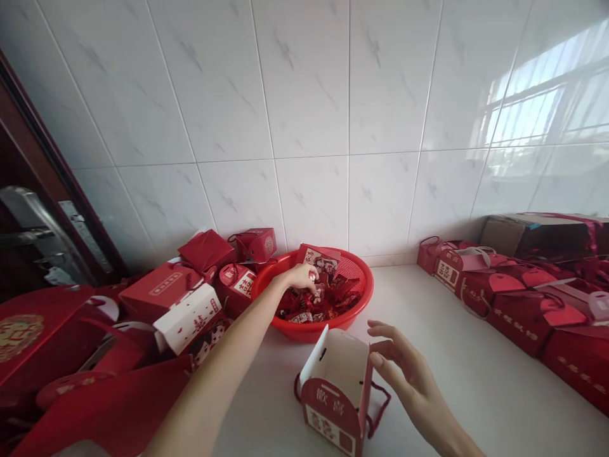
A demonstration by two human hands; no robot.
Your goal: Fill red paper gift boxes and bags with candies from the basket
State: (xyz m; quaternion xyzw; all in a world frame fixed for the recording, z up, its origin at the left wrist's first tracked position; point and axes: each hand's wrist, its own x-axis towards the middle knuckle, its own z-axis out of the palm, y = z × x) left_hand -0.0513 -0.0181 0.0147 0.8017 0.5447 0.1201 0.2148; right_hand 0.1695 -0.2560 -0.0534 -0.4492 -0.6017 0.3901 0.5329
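Observation:
My left hand (303, 278) reaches into a red plastic basket (365, 298), its fingers curled down among wrapped candies (301, 316). What those fingers grip, if anything, I cannot make out. In front of the basket stands a red and white gift box (329, 406) with its top open and its pale inside bare. Dark red cord handles (380, 409) hang at the box's sides. At the box's right edge is my right hand (404, 362), fingers apart and slightly bent, holding nothing. Its thumb is at or touching that edge.
Red gift boxes (159, 285) lie piled on the left, close to my left arm. A row of closed red boxes (518, 317) runs along the right, with a larger carton (528, 238) behind. A tiled wall (314, 203) bounds the white tabletop (404, 298). A door handle (28, 216) is at far left.

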